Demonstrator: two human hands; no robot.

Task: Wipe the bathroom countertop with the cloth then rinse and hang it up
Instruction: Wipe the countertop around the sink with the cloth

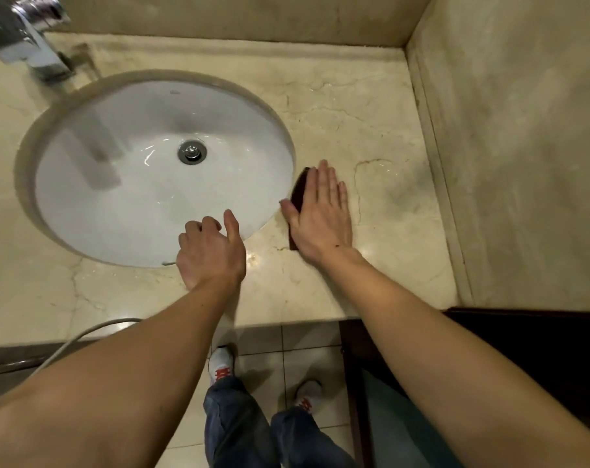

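A dark maroon cloth (299, 190) lies folded on the beige marble countertop (381, 136), right of the sink. My right hand (322, 214) lies flat on it with straight fingers, pressing it down and hiding most of it. My left hand (210, 249) hovers at the front rim of the white sink basin (118, 197). Its fingers are curled, its thumb sticks up, and it holds nothing. The counter around the cloth gleams wet.
A chrome faucet (26, 38) stands at the back left. Marble walls close the counter at the back and at the right (523, 146). A grey hose (84, 336) crosses the front left edge. Dark wood furniture (540, 349) stands below right, and my shoes rest on floor tiles.
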